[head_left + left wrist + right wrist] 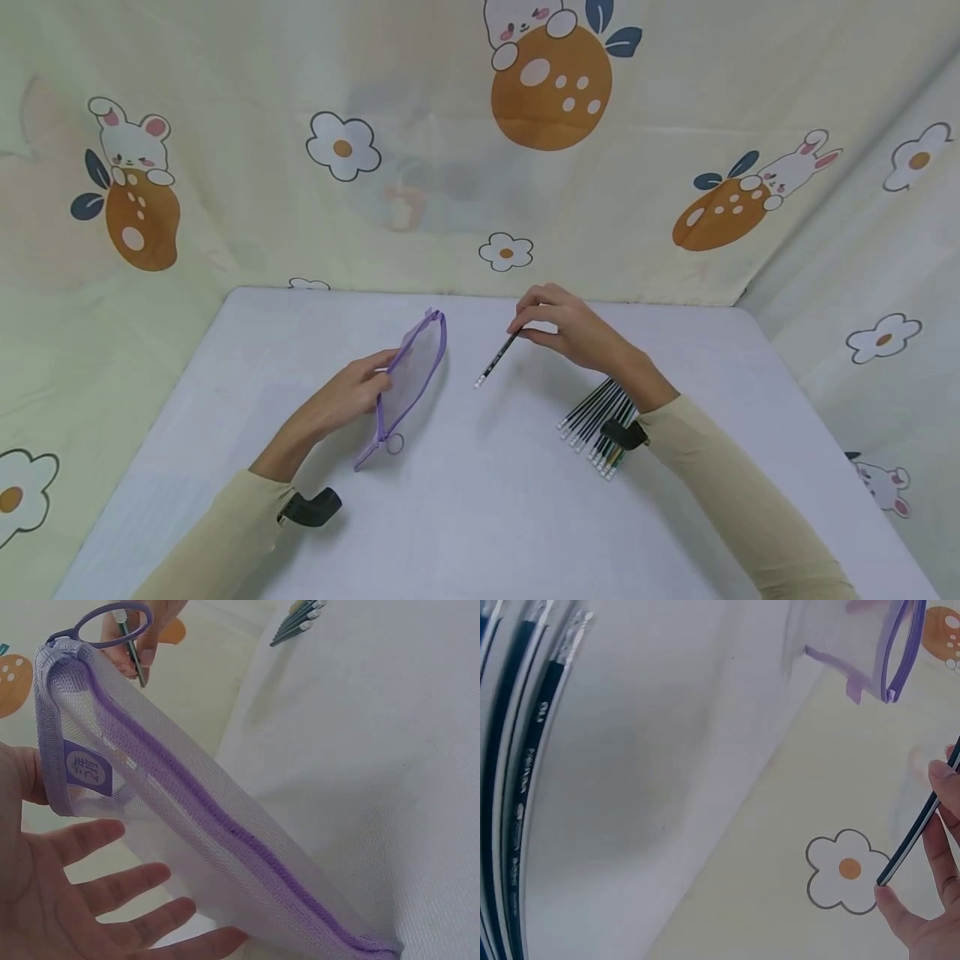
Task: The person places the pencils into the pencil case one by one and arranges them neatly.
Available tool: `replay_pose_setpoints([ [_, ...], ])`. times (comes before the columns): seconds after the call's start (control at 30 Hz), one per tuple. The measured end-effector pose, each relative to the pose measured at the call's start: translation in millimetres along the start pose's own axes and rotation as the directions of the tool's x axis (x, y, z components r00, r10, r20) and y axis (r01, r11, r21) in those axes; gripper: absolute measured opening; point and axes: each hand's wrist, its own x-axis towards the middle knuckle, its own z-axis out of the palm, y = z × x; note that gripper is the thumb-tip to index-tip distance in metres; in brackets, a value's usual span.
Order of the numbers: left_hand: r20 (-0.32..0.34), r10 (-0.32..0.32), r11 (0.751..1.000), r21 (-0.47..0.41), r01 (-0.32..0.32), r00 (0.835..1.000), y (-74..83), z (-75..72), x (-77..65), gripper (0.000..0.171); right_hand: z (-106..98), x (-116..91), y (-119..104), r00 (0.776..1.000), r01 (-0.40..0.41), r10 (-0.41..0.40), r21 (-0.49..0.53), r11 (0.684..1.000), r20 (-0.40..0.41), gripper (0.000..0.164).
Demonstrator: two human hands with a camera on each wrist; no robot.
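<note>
My left hand (348, 396) holds a see-through mesh zipper pouch (417, 367) with purple edging, tilted up on its side above the table. Its zipper opening (225, 832) runs slantwise through the left wrist view, with a purple ring (150, 622) at one end. The left thumb is at the pouch's edge, and the fingers spread along its side. Right of the pouch, my right hand (566, 329) pinches a dark pencil (497, 360) between thumb and fingertips. The pencil's white eraser end points down and left, toward the pouch; a gap separates them.
Under the right forearm, a fanned bunch of dark pencils (592, 421) with white ends lies on the white table (480, 517). A patterned curtain (420, 208) hangs behind the table's far edge. Each wrist wears a small black camera (311, 507).
</note>
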Motion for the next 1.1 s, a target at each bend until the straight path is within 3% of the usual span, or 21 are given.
replay_pose_setpoints([
  [0.43, -0.002, -0.008, 1.000, 0.014, 0.008, 1.000, 1.1, 0.2, 0.1, 0.061, 7.4, 18.8, -8.1, 1.000, -0.015, 0.015, -0.002, 1.000, 0.010, 0.022],
  [1.1, 0.012, -0.046, 0.999, -0.008, 0.046, 0.999, 2.5, 0.0, -1.0, 0.059, 22.9, 47.8, -9.7, 0.996, 0.094, -0.094, 0.033, 0.995, -0.001, 0.019],
])
